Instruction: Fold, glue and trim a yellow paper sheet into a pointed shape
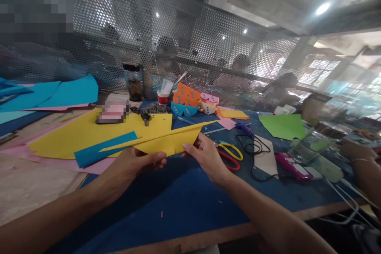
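Between my two hands, above the blue tabletop [178, 190], is a folded piece of yellow paper [169, 141], pointed at both ends. My left hand [133, 166] pinches its lower edge, thumb in front. At its right part my right hand [205, 152] grips the same sheet, thumb on the near face and fingers behind. A blue paper strip [104, 149] lies behind my left hand, on top of a large yellow sheet [65, 139]. Just right of my right hand rest scissors with a yellow handle [230, 150] and scissors with a red handle [229, 161].
Behind stand a dark-lidded jar [133, 81], a red cup [163, 97] and dotted orange paper shapes [186, 96]. Keys [145, 118] and a phone [111, 112] lie on the yellow sheet. To the right are a glue gun [244, 128], green paper [281, 126] and another person's hand [355, 151].
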### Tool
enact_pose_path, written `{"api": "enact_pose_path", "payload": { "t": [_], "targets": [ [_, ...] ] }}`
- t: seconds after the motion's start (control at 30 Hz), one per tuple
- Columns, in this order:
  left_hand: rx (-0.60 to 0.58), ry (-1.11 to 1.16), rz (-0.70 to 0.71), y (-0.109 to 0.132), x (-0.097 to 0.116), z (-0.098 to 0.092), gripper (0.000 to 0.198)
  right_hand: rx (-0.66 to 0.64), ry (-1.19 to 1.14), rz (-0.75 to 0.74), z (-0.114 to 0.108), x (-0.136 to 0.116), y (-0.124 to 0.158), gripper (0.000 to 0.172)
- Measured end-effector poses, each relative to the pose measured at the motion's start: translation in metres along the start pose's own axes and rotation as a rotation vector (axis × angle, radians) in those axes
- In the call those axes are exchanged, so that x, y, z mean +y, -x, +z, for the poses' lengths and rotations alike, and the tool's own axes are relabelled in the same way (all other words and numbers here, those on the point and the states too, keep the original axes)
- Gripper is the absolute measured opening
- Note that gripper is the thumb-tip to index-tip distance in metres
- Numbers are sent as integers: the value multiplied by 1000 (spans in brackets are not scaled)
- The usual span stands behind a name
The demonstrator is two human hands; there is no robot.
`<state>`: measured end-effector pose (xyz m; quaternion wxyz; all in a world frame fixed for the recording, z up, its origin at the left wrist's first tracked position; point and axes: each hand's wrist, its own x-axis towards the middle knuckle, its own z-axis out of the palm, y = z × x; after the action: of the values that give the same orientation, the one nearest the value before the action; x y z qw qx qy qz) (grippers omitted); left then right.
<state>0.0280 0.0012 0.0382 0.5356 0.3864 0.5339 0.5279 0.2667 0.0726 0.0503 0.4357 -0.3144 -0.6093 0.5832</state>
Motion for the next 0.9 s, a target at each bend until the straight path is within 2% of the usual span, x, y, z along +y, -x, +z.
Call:
{"api": "enact_pose_path", "payload": {
  "t": [0.13,0.27,0.4,0.53,0.67,0.73,0.83,0.9],
  "targets": [
    [-13,3,6,0,0,0,55,22,6,3,0,2,0,55],
    [2,37,40,-4,-3,-5,53,101,-9,-28,0,2,2,59],
    [-4,40,70,-7,-6,-11,51,91,73,-151,2,7,6,43],
    [-35,36,72,-4,-5,-9,53,46,433,-378,1,13,11,20],
    [-75,13,35,4,0,-3,51,87,1002,-719,-3,12,19,18],
    [-79,7,6,7,3,0,52,119,1194,-849,-5,9,21,12],
    [-92,-4,-48,10,3,3,56,96,1323,-926,-8,5,23,5],
    [-102,-3,-81,12,-1,1,59,38,1352,-932,-11,3,23,8]
  ]
}}
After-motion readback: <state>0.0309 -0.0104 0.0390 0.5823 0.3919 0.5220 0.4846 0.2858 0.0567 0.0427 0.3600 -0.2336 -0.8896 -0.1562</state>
